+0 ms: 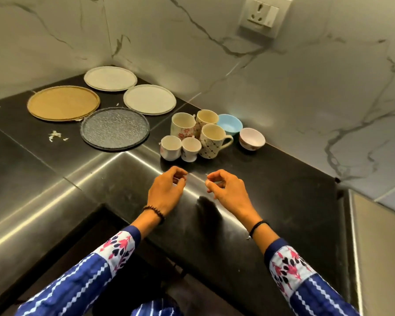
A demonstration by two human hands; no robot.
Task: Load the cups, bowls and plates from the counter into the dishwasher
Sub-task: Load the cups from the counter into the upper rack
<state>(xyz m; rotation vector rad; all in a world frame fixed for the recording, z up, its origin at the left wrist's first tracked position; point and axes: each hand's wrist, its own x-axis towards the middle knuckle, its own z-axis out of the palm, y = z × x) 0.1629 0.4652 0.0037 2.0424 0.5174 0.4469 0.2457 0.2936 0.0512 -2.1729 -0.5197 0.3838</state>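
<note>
No readable text, label, brand, number or sign shows on anything here.

Warm, moderate indoor light from overhead. Long glare streaks across the steel counter (96, 169). Soft dark shadow on it just beside the right hand (228, 192). Slightly soft and smeary all over; wide-angle bending toward the edges, wall (328, 87) tilted.

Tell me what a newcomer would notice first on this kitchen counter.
Five cups huddle in the middle, a blue bowl and a pale bowl just right of them. Four plates lie flat toward the back left corner, one tan, one dark, two white. The left hand and right hand hover empty in front of the cups.
</note>
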